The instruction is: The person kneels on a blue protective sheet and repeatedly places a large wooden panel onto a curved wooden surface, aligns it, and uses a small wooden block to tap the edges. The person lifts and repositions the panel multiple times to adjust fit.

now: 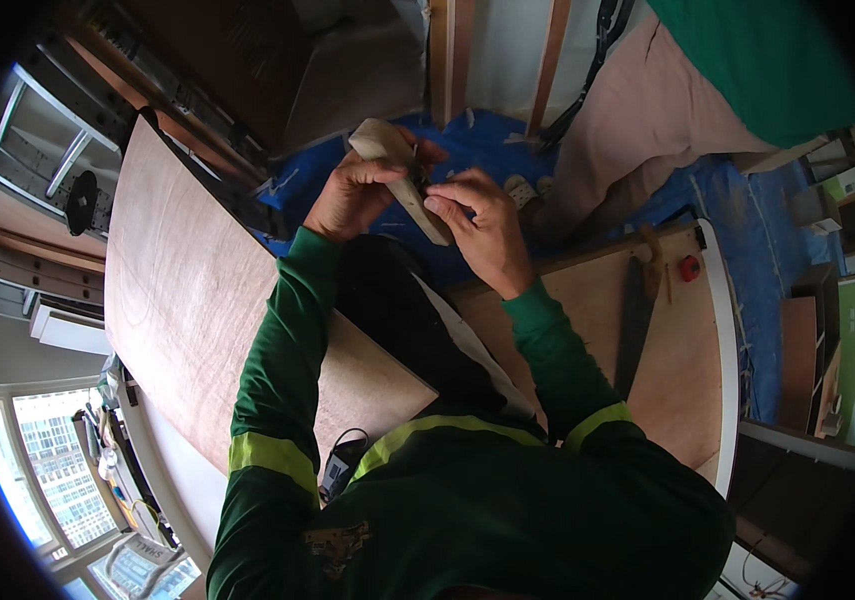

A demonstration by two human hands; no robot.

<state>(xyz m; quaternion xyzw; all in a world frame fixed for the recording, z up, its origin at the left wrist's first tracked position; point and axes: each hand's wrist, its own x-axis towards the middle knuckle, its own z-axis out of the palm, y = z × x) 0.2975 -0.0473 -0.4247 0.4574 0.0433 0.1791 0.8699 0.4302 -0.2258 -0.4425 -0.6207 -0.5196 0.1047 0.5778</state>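
Ahead of me, above the gap between two plywood sheets, I hold a pale wooden hand plane (380, 143) tilted, its upper end to the left. My left hand (345, 198) is wrapped round its upper part, thumb across the near face. With bent fingers pressed together, my right hand (492, 228) grips its side around the middle, near a dark part there. The fingers hide much of that part. A handsaw (634, 325) lies on the right plywood sheet (567, 330), beside a pencil (668, 284) and a small red round object (688, 268).
A large plywood sheet (182, 290) lies to my left. Another person in light trousers (637, 125) stands close at the upper right. Blue sheeting (747, 240) covers the floor. Ladders (57, 150) are at far left, near a window (62, 460). A dark device (342, 465) is beside my waist.
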